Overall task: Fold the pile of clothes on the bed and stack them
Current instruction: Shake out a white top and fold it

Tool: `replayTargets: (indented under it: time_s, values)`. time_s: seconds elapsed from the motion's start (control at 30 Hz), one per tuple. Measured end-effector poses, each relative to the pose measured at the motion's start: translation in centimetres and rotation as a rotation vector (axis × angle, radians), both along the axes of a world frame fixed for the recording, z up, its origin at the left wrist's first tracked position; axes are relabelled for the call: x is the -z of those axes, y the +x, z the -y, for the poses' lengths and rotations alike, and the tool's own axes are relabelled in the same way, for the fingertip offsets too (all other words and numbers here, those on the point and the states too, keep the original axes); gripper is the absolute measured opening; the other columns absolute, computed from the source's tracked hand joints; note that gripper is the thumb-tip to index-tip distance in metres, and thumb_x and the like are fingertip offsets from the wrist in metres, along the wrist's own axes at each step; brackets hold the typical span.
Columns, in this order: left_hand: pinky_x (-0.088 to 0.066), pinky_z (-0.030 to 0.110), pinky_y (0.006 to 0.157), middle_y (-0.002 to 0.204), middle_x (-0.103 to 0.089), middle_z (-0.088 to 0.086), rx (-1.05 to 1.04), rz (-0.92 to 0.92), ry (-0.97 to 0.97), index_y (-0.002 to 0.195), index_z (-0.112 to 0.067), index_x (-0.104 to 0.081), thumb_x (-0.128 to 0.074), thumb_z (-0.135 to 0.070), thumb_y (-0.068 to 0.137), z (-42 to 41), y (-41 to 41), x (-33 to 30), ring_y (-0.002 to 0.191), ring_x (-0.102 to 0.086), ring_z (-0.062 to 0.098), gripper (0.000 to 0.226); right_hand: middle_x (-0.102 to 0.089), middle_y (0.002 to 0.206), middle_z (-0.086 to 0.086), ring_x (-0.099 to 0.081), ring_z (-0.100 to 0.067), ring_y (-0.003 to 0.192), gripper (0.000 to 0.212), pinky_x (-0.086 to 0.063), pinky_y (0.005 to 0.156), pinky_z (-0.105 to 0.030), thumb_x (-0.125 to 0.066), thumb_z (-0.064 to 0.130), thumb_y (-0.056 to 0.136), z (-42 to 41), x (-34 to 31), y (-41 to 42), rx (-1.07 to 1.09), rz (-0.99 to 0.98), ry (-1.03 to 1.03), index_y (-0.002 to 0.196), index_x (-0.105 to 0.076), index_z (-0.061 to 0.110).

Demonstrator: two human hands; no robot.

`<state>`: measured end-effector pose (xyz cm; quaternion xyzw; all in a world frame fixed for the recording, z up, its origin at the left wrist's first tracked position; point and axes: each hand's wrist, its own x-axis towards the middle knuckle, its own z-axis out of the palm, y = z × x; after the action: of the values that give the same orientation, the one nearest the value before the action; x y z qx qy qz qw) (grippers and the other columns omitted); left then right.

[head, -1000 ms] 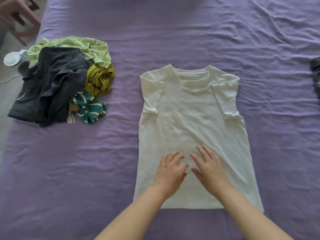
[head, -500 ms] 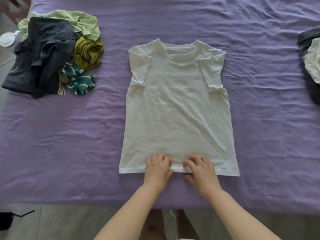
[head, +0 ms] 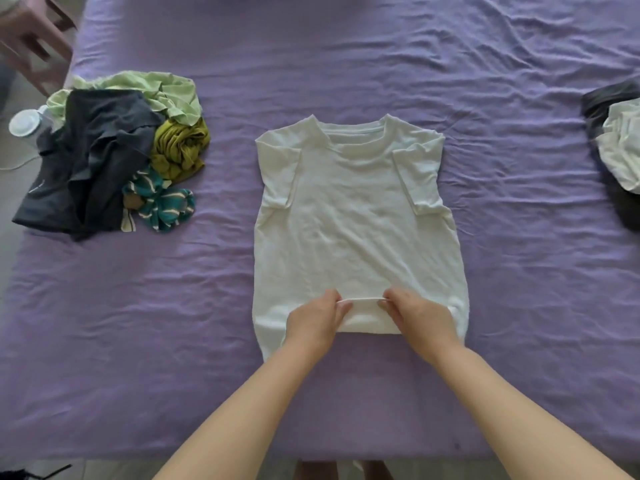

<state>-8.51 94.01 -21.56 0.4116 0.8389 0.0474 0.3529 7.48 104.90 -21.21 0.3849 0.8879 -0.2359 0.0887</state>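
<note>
We see both hands, left hand (head: pixel 317 317) and right hand (head: pixel 417 315), pinching the soft white T-shirt (head: pixel 353 216) hem, lifted off the wrinkled purple bedsheet (head: pixel 346 64).

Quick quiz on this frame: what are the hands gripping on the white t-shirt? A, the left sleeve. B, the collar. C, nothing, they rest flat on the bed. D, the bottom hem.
D: the left hand and right hand both pinch the bottom hem of the white t-shirt, lifted and turned up toward the collar.
</note>
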Motion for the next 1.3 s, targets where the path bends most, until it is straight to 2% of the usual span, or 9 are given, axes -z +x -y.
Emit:
replayTargets:
  time_s: [0.1, 0.23, 0.43, 0.57, 0.7, 0.87, 1.1, 1.2, 1.3]
  values:
    - [-0.036, 0.031, 0.067, 0.09, -0.063, -0.008, 0.083, 0.052, -0.06, 0.099, -0.029, -0.051, -0.054, -0.07, 0.079, -2.3, -3.6, -1.2, 0.085, -0.058, 0.018, 0.046, -0.056, 0.078, 0.006, -0.055, -0.019, 0.075, 0.038, -0.034, 0.06, -0.031, -0.049, 0.06, 0.087, -4.1, -1.3, -2.0, -0.005, 0.031, -0.022, 0.083, -0.048, 0.022]
    - [-0.033, 0.02, 0.057, 0.076, -0.052, -0.014, 0.079, 0.267, -0.018, 0.083, -0.028, -0.056, -0.074, -0.045, 0.077, -4.9, -9.9, -2.0, 0.071, -0.049, 0.008, 0.025, -0.045, 0.077, 0.011, -0.045, -0.014, 0.072, 0.034, -0.033, 0.059, -0.024, -0.063, 0.049, 0.084, -9.4, -2.4, -4.3, -0.114, 0.049, -0.137, 0.089, -0.057, 0.017]
    - [-0.028, 0.011, 0.048, 0.05, -0.038, -0.017, -0.223, 0.611, 0.218, 0.072, -0.021, -0.063, -0.068, -0.029, 0.088, -9.1, -16.2, -3.2, 0.049, -0.035, -0.001, 0.018, -0.063, 0.072, 0.009, -0.052, -0.002, 0.069, 0.004, -0.038, 0.065, -0.015, -0.071, 0.024, 0.084, -14.1, -3.8, -8.4, 0.369, -0.358, -0.561, 0.081, -0.072, 0.022]
    - [-0.036, 0.01, 0.052, 0.058, -0.05, -0.018, -0.29, 0.559, 0.275, 0.082, -0.019, -0.066, -0.064, -0.036, 0.09, -12.4, -18.6, -3.2, 0.054, -0.045, -0.004, 0.019, -0.055, 0.066, 0.004, -0.046, -0.008, 0.061, 0.017, -0.034, 0.054, -0.016, -0.068, 0.03, 0.086, -16.6, -4.1, -10.9, 0.487, -0.363, -0.421, 0.077, -0.068, 0.015]
    - [-0.047, 0.021, 0.075, 0.093, -0.065, -0.006, -0.114, 0.569, -0.018, 0.098, -0.021, -0.062, -0.075, -0.029, 0.079, -13.7, -20.4, -2.6, 0.085, -0.061, 0.007, 0.024, -0.048, 0.059, 0.007, -0.046, -0.009, 0.06, 0.028, -0.035, 0.057, -0.025, -0.064, 0.038, 0.088, -18.1, -3.7, -11.2, 0.426, -0.146, -0.25, 0.066, -0.055, 0.022]
    - [-0.036, 0.017, 0.05, 0.066, -0.049, -0.006, -0.121, 0.498, -0.027, 0.078, -0.016, -0.058, -0.063, -0.01, 0.086, -14.9, -22.6, -2.0, 0.056, -0.045, 0.005, 0.012, -0.051, 0.062, 0.009, -0.047, -0.01, 0.061, 0.018, -0.036, 0.059, -0.025, -0.064, 0.03, 0.089, -20.6, -3.2, -11.6, 0.44, -0.216, -0.34, 0.071, -0.06, 0.027]
    - [-0.04, 0.021, 0.057, 0.078, -0.059, -0.009, -0.311, 0.242, 0.171, 0.096, -0.02, -0.069, -0.049, -0.001, 0.085, -20.2, -24.9, -2.5, 0.073, -0.054, 0.011, 0.03, -0.065, 0.082, 0.0, -0.053, -0.01, 0.064, 0.008, -0.039, 0.057, -0.025, -0.066, 0.025, 0.088, -26.3, -2.2, -15.5, 0.602, -0.412, -0.461, 0.087, -0.068, 0.017]
    - [-0.048, 0.031, 0.083, 0.117, -0.061, -0.001, -0.389, 0.06, 0.103, 0.124, -0.024, -0.059, -0.045, -0.006, 0.086, -21.6, -24.7, -1.2, 0.106, -0.058, 0.021, 0.044, -0.063, 0.109, -0.004, -0.059, -0.012, 0.089, 0.036, -0.044, 0.068, -0.022, -0.064, 0.031, 0.089, -27.1, -0.3, -16.2, 0.565, -0.295, -0.479, 0.122, -0.059, 0.016]
    - [-0.043, 0.042, 0.099, 0.139, -0.046, 0.002, -0.313, -0.036, -0.05, 0.144, -0.025, -0.034, -0.054, -0.024, 0.087, -21.7, -24.2, 0.5, 0.13, -0.04, 0.026, 0.061, -0.047, 0.137, -0.005, -0.048, -0.016, 0.121, 0.078, -0.04, 0.097, -0.029, -0.072, 0.042, 0.08, -26.1, 1.1, -14.9, 0.428, -0.18, -0.437, 0.144, -0.036, 0.016]
